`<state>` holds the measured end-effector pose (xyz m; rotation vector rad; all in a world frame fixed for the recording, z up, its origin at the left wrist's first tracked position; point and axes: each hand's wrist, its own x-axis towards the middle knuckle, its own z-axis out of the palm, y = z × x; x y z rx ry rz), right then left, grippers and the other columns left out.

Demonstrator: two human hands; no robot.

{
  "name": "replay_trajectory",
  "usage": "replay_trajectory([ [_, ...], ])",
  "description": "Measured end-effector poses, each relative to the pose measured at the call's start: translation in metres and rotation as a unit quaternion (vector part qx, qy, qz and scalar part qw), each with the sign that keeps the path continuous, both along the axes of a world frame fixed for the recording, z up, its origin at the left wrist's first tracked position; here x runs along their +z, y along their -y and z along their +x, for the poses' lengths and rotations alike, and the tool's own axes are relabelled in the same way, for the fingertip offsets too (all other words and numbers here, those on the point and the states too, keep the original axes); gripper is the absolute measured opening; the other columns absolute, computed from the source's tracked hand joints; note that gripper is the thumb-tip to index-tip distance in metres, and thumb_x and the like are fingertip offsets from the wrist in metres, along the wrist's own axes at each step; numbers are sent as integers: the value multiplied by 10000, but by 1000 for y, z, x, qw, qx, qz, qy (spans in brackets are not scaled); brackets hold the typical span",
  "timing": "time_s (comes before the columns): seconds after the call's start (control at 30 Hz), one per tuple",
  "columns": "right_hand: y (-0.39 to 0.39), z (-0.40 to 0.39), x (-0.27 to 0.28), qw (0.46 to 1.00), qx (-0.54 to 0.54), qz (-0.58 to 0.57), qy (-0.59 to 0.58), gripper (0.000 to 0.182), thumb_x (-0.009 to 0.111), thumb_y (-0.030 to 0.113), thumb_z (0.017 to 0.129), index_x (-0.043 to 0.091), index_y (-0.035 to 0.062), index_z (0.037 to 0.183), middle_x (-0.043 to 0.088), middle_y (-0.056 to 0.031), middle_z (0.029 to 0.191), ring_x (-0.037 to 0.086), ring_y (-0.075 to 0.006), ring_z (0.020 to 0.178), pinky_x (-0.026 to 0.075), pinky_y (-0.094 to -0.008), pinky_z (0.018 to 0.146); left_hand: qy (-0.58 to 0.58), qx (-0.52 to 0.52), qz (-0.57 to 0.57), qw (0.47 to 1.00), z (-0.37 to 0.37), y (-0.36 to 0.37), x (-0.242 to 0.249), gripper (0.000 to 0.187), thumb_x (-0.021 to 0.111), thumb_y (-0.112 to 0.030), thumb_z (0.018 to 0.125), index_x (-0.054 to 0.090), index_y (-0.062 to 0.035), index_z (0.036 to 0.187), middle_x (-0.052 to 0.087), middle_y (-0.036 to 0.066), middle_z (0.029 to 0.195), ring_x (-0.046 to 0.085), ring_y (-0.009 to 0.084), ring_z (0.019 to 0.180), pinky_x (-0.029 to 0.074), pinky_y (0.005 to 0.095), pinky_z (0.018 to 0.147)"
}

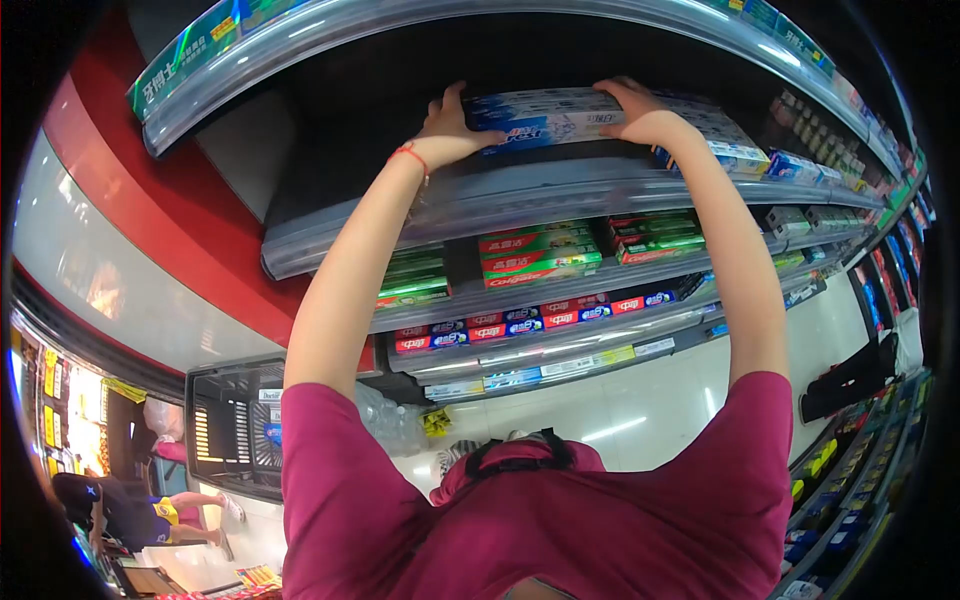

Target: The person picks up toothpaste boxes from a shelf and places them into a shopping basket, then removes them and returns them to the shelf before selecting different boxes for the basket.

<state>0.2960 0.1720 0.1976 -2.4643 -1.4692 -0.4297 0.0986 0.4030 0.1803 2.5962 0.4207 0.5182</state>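
Both my arms reach up to a dark shelf, where a row of blue-and-white toothpaste boxes (550,125) lies flat. My left hand (445,132) grips the left end of these boxes, thumb along the front and fingers behind. At their right end, my right hand (640,118) holds on in the same way, with its fingers over the top. The boxes sit between my two palms; whether they touch the shelf board is hard to see. Just right of my right hand lie more blue-and-white boxes (735,155).
Lower shelves carry green-and-red Colgate boxes (540,262) and red-and-blue boxes (487,333). A clear shelf lip (600,195) runs below my hands, with another shelf edge (420,22) overhead. A dark shopping basket (220,440) stands lower left, near another person (135,510).
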Motion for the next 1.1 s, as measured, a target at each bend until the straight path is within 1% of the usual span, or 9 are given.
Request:
replay_trajectory([
  [0.13,-10,22,10,995,30,-67,-66,819,746,270,669,351,154,1377,384,-147,1366,427,-310,1226,357,-359,1039,-37,-67,-48,996,25,-14,-4,1210,749,-581,610,87,5,1436,289,320,1389,331,368,1310,290,355,1078],
  [0.23,-9,-8,35,977,-19,-143,-159,883,756,294,653,309,159,1402,370,-147,1388,461,-305,1197,441,-382,966,-70,-87,-53,992,25,-14,0,1221,745,-599,609,88,18,1433,287,315,1394,332,361,1311,286,344,1081],
  [0.27,-10,-2,33,978,-9,-139,-154,899,766,299,643,304,175,1403,387,-142,1376,491,-309,1162,541,-401,794,-63,-88,-53,993,28,-18,-5,1217,745,-604,607,102,18,1432,298,310,1390,345,359,1303,286,346,1081],
  [0.37,-18,27,20,985,50,-136,-92,882,777,290,639,328,181,1389,422,-145,1346,501,-305,1149,541,-390,779,-58,-88,-52,993,23,-17,-3,1180,743,-602,615,151,22,1423,326,298,1380,377,354,1282,294,347,1078],
  [0.57,-9,-1,34,985,83,-118,-98,797,784,280,646,409,120,1330,487,-158,1276,506,-287,1146,381,-345,1001,-10,-73,-16,997,-4,-6,14,1080,762,-551,626,262,35,1384,433,267,1312,458,329,1219,359,328,1033],
  [0.7,0,-41,41,988,128,22,-81,745,777,293,645,460,94,1289,521,-139,1219,520,-266,1119,404,-338,966,100,-64,-5,993,-55,-4,31,1053,773,-527,625,285,23,1378,465,258,1287,491,309,1188,393,322,1004],
  [0.87,6,-113,52,933,273,174,-159,608,765,257,652,541,71,1186,544,-102,1104,538,-224,1042,418,-310,919,209,-61,-134,967,-148,14,38,939,769,-407,704,273,15,1381,470,216,1258,483,267,1178,381,337,1002],
  [0.97,-5,-153,41,907,345,206,-130,606,784,247,613,557,54,1141,516,-100,1097,519,-229,1056,412,-317,910,249,-59,-173,951,-205,23,26,969,807,-248,679,218,19,1401,431,175,1291,424,222,1212,333,322,1030],
  [1.1,-31,-204,23,883,399,202,-144,616,815,262,541,578,44,1066,468,-116,1046,502,-254,1007,410,-331,857,262,-33,-254,930,-279,25,-3,1005,810,-169,666,170,16,1418,373,156,1339,375,214,1245,298,331,1049],
])
